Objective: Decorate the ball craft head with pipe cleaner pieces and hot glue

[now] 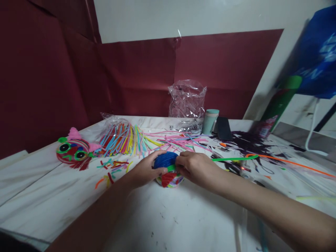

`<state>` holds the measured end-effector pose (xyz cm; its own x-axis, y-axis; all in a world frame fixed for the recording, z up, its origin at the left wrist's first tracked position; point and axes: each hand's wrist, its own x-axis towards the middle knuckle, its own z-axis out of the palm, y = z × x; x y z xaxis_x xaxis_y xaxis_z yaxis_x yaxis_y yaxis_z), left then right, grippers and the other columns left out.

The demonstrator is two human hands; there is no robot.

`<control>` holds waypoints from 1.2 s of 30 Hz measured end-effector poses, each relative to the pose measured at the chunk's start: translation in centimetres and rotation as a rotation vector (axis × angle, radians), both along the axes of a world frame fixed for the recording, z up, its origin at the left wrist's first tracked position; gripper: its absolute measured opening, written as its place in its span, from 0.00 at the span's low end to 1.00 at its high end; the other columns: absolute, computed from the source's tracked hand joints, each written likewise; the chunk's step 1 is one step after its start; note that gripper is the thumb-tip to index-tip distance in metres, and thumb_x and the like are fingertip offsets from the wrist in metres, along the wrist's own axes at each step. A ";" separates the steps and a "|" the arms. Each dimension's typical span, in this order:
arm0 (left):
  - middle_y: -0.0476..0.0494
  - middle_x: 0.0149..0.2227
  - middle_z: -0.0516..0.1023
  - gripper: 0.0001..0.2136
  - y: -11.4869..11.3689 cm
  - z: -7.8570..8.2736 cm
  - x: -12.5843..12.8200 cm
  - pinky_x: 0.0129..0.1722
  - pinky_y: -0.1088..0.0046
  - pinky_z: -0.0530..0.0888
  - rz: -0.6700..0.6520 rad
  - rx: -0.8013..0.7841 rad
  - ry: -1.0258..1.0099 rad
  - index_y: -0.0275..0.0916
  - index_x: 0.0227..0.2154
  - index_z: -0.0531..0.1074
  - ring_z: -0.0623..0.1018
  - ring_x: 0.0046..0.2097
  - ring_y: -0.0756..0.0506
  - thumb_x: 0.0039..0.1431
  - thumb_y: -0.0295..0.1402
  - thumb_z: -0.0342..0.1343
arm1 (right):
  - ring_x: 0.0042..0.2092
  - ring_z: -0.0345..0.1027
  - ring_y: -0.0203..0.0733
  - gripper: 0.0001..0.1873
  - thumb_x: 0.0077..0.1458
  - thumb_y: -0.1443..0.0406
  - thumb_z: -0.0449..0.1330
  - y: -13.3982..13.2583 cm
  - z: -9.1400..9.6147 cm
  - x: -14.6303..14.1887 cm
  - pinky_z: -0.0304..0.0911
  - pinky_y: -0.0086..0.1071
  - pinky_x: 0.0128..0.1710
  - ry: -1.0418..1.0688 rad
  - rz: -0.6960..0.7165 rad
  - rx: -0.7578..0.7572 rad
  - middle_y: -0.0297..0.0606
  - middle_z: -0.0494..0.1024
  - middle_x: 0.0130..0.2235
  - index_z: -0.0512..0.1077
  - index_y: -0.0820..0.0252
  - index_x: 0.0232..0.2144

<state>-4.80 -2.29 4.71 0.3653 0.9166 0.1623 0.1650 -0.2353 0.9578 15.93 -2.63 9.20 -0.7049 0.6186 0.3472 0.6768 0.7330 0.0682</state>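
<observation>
Two hands meet over a blue pipe-cleaner ball (166,161) resting on the white desk (183,217). The left hand (144,170) cups its side; the right hand (193,167) pinches a green pipe cleaner (233,158) against it. Loose coloured stems (123,140) lie beyond.

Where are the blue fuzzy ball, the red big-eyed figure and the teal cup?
blue fuzzy ball (165,160): head view, its top.
red big-eyed figure (72,151): head view, between its eyes.
teal cup (209,124): head view, its side.
</observation>
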 end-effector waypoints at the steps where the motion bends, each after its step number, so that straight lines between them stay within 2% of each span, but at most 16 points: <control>1: 0.37 0.57 0.68 0.30 0.0 0.0 0.0 0.55 0.59 0.67 0.003 0.011 0.009 0.39 0.56 0.61 0.70 0.56 0.38 0.48 0.34 0.62 | 0.25 0.59 0.32 0.05 0.53 0.69 0.58 -0.1 0.0 0.0 0.45 0.27 0.25 -0.001 0.003 0.003 0.36 0.72 0.26 0.71 0.62 0.26; 4: 0.37 0.57 0.68 0.29 -0.2 0.3 0.0 0.56 0.59 0.66 0.009 0.030 0.054 0.38 0.56 0.62 0.69 0.57 0.38 0.49 0.35 0.61 | 0.25 0.59 0.33 0.05 0.52 0.68 0.59 -0.3 0.0 -0.2 0.46 0.27 0.25 0.009 0.009 0.000 0.36 0.72 0.25 0.72 0.62 0.25; 9: 0.40 0.59 0.67 0.25 -0.6 0.6 0.2 0.60 0.60 0.61 0.033 0.086 0.108 0.39 0.55 0.64 0.65 0.60 0.39 0.54 0.40 0.55 | 0.26 0.61 0.34 0.03 0.50 0.70 0.59 -0.6 0.0 -0.3 0.47 0.27 0.25 0.043 -0.020 -0.105 0.37 0.74 0.26 0.71 0.61 0.25; 18: 0.37 0.59 0.66 0.27 -0.6 0.2 0.4 0.60 0.58 0.61 0.070 0.170 0.176 0.37 0.56 0.63 0.65 0.60 0.37 0.55 0.42 0.55 | 0.26 0.61 0.34 0.04 0.49 0.68 0.58 -0.7 -0.1 -0.4 0.46 0.28 0.26 0.053 -0.083 -0.123 0.36 0.74 0.26 0.71 0.61 0.24; 24: 0.38 0.59 0.65 0.26 -0.7 0.5 0.5 0.60 0.56 0.59 0.073 0.196 0.202 0.38 0.56 0.63 0.64 0.60 0.36 0.55 0.41 0.54 | 0.27 0.61 0.34 0.04 0.49 0.68 0.58 -0.9 0.4 -0.4 0.46 0.28 0.26 0.033 -0.102 -0.163 0.36 0.73 0.26 0.70 0.61 0.25; 28: 0.38 0.59 0.65 0.28 -0.7 0.5 0.5 0.60 0.56 0.60 0.057 0.160 0.196 0.38 0.57 0.63 0.64 0.60 0.35 0.52 0.37 0.57 | 0.27 0.60 0.34 0.03 0.49 0.68 0.58 -1.0 0.8 -0.7 0.45 0.28 0.26 0.003 -0.120 -0.202 0.36 0.73 0.27 0.70 0.61 0.25; 33: 0.38 0.56 0.69 0.31 -0.4 -0.1 0.4 0.58 0.55 0.62 0.036 0.124 0.167 0.39 0.58 0.61 0.67 0.58 0.35 0.48 0.33 0.60 | 0.26 0.59 0.34 0.03 0.48 0.67 0.59 -1.1 1.0 -0.8 0.46 0.27 0.25 0.028 -0.133 -0.245 0.36 0.73 0.26 0.71 0.61 0.24; 36: 0.38 0.56 0.69 0.32 -0.1 -0.6 0.3 0.56 0.57 0.65 0.033 0.134 0.161 0.40 0.58 0.61 0.68 0.57 0.36 0.48 0.33 0.61 | 0.25 0.58 0.33 0.03 0.49 0.68 0.58 -0.9 1.1 -0.4 0.47 0.26 0.25 0.089 -0.129 -0.333 0.34 0.72 0.25 0.71 0.60 0.24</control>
<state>-4.52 -2.34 4.09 0.3664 0.9027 0.2257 0.3227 -0.3508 0.8791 15.54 -3.58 10.26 -0.5896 0.7901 0.1677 0.7580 0.6130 -0.2230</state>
